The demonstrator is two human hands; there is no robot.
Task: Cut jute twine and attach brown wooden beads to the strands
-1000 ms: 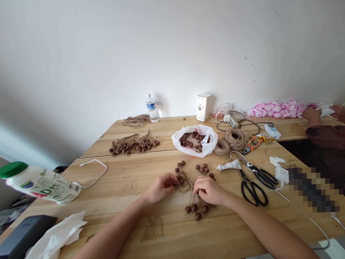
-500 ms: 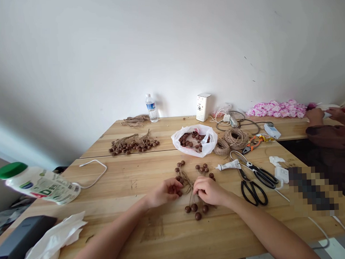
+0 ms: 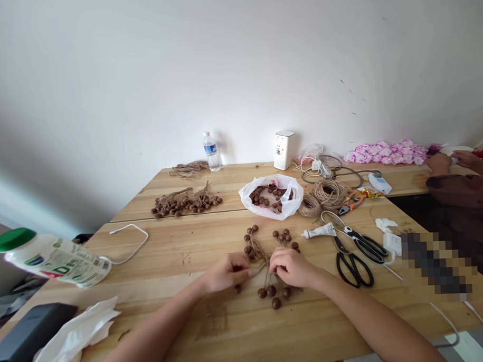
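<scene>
On the wooden table (image 3: pixel 196 246) lies a bunch of brown nuts tied on jute strings (image 3: pixel 260 251). My left hand (image 3: pixel 224 273) is closed on strings at the bunch's left side, with one nut (image 3: pixel 238 289) lying just below it. My right hand (image 3: pixel 292 267) pinches the strings on the right side. Several nuts (image 3: pixel 274 295) rest near the table's front, between my wrists. More of the bunch's nuts (image 3: pixel 285 236) fan out behind my hands.
A white bag of nuts (image 3: pixel 271 196), twine coils (image 3: pixel 325 195), glue tube (image 3: pixel 319 231), scissors (image 3: pixel 353 251) and pliers (image 3: pixel 355 199) lie right. Finished nut bunches (image 3: pixel 184 201), a water bottle (image 3: pixel 211 151) and white box (image 3: pixel 283 149) stand behind. Another person's hands (image 3: pixel 450 160) work far right. A green-capped bottle (image 3: pixel 50 256) is left.
My left hand has drawn back toward me from the bunch's left side, pulling strings along; one nut now lies below it. My right hand has barely moved.
</scene>
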